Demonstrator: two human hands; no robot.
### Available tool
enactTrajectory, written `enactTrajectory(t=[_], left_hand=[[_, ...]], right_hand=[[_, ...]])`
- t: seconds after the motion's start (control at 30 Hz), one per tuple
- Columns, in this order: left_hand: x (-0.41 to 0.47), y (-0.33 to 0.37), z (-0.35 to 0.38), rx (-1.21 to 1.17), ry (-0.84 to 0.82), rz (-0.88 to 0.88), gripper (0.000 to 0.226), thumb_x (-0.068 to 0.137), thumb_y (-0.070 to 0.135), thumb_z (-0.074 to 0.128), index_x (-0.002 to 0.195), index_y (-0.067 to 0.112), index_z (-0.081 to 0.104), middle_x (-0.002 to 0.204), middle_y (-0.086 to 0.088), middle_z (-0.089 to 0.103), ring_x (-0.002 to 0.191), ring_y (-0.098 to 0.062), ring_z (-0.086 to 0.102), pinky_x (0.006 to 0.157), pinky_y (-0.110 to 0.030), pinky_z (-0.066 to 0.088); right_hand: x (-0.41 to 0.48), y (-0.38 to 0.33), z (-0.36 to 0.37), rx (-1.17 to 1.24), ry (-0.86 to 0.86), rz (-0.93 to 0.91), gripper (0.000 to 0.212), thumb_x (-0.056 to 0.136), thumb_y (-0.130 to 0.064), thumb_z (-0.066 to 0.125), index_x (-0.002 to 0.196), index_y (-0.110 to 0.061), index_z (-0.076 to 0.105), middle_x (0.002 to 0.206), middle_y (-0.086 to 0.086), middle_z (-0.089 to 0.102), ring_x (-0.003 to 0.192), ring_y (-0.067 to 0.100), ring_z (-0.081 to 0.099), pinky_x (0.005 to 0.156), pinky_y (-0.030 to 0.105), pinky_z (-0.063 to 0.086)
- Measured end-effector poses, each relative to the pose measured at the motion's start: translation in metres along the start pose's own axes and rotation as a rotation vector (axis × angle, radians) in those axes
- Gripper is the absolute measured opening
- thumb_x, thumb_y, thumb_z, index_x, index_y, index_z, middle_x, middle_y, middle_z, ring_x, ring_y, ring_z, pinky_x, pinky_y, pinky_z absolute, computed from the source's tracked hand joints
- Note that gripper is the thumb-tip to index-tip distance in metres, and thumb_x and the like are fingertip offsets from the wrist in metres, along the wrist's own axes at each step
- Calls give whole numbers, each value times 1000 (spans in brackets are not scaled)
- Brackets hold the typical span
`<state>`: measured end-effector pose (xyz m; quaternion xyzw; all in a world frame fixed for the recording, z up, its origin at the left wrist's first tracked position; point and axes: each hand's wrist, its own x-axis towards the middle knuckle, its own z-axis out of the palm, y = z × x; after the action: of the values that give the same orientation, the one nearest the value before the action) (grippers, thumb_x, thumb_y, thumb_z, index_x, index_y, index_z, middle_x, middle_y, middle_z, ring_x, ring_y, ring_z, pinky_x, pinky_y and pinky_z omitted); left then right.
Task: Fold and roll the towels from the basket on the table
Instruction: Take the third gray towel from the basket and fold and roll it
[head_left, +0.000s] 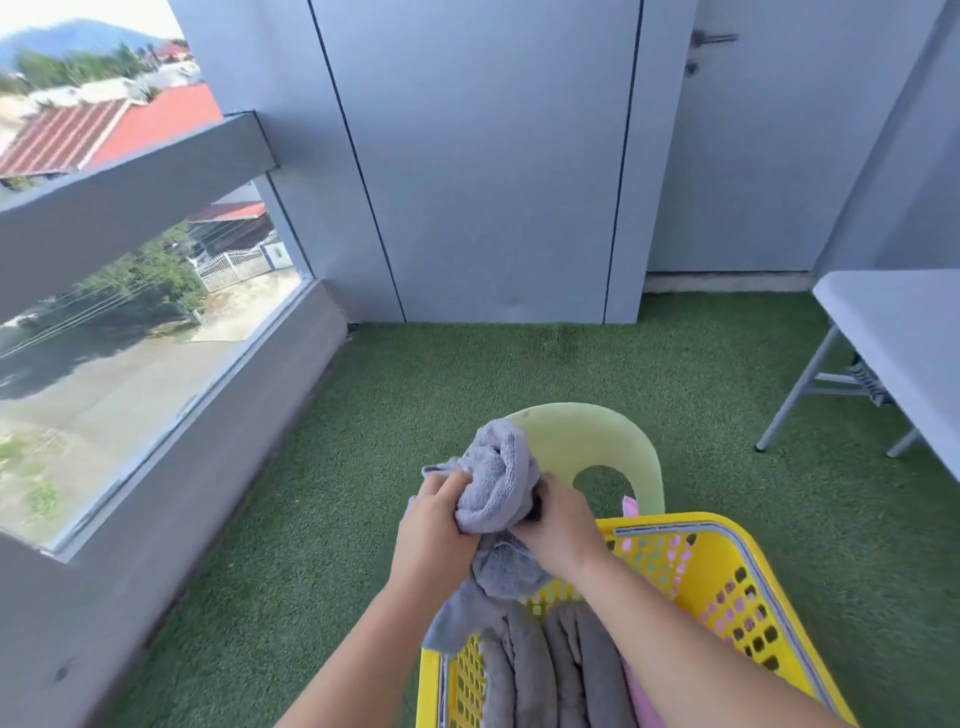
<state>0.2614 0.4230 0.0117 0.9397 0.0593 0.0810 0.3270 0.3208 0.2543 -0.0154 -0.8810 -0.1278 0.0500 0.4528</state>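
Note:
A bunched grey towel (497, 478) hangs above the yellow perforated basket (737, 587) at the bottom centre. My left hand (436, 519) grips its left side and my right hand (558, 525) grips its right side, both with fingers curled into the cloth. The towel's lower end trails over the basket's rim. More grey towels (545, 670) lie inside the basket, partly hidden by my right forearm. The white folding table (904, 332) stands at the right edge, apart from my hands.
The basket sits on a pale green plastic chair (587, 441). Green artificial turf covers the floor. A low wall with a glass window and railing runs along the left. Grey wall panels and a door stand ahead.

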Motion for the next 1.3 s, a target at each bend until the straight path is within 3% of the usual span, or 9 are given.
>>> enactTrajectory(t=[0.27,0.43,0.6,0.67,0.8,0.97,1.03,1.13,1.3], left_hand=[[12,177,8,-171,-57,438,33,81,20,68,109,36,64,114,13,56,96,-19,59,76,-34,49],[-17,293,42,-278,-144,671,37,79,26,62,113,41,59,112,15,53,96,-25,58,81,-42,52],[-75,414,89,-360,-251,898,40,76,45,55,115,39,60,113,12,54,96,-21,59,79,-39,52],[-105,462,117,-376,-292,964,40,77,42,57,116,37,61,115,11,54,97,-20,59,78,-39,52],[-165,549,183,-403,-356,1053,37,79,32,62,115,37,61,115,6,55,99,-23,60,79,-38,52],[-250,656,274,-438,-451,1112,39,80,22,69,115,37,61,114,8,55,102,-21,60,83,-37,51],[-279,687,302,-441,-481,1105,38,80,25,68,115,37,61,114,9,54,102,-20,60,84,-38,51],[-304,721,333,-438,-515,1078,36,79,34,61,115,37,61,112,9,54,100,-19,59,82,-38,51],[-297,750,374,-413,-519,1026,46,73,50,52,115,37,63,114,10,55,104,-16,58,85,-34,49]], right_hand=[[-70,-8,-177,-118,387,63,29,74,-38,73,100,-27,68,98,-5,64,91,16,61,70,27,44],[-163,-11,-288,-142,599,104,20,75,-39,74,89,-32,62,93,-6,63,84,14,60,67,24,42],[-269,14,-384,-210,802,197,23,75,-37,76,85,-32,56,87,-9,57,77,12,53,61,10,33],[-315,34,-420,-223,879,224,25,73,-36,79,83,-33,56,85,-9,56,74,11,51,60,8,32],[-402,81,-484,-226,994,288,28,72,-31,81,79,-33,55,86,-4,60,78,18,58,63,22,35],[-511,153,-569,-236,1078,362,20,74,-29,78,87,-31,64,90,-6,62,85,17,61,65,19,37],[-544,178,-597,-221,1074,390,21,74,-31,77,91,-31,65,93,-9,62,87,15,62,68,22,41],[-571,208,-634,-205,1051,409,30,72,-36,79,99,-32,67,98,-10,64,86,9,62,66,13,41],[-564,255,-668,-157,1020,353,30,72,-31,81,95,-38,64,99,-12,62,85,2,61,66,6,41]])
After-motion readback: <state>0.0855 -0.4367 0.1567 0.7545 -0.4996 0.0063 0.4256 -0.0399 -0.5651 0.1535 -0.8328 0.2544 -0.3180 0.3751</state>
